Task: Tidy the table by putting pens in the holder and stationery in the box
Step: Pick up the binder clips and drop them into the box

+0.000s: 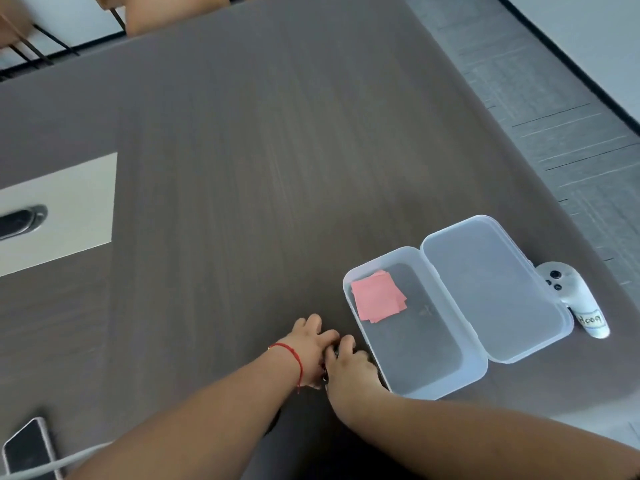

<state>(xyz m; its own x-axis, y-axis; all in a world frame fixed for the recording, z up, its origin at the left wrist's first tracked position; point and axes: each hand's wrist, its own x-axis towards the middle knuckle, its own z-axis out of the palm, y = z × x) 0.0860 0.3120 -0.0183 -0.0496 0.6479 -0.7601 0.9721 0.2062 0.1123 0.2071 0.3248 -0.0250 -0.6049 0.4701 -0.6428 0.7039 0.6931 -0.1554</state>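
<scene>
A clear plastic box (414,386) lies open on the table, its hinged lid (491,292) flat to the right. A stack of pink sticky notes (378,295) rests in the box's far end. Just left of the box, my left hand (311,344) with a red string at the wrist and my right hand (349,368) are pressed together over small dark objects (325,370), mostly hidden by the fingers. Both hands look closed around them, but I cannot tell what they are. No pen holder is in view.
A white controller (568,292) with a label lies right of the lid near the table's edge. A phone (29,448) and a white cable (52,465) sit at the near left. A pale panel (69,209) with a dark slot is set in the table's left.
</scene>
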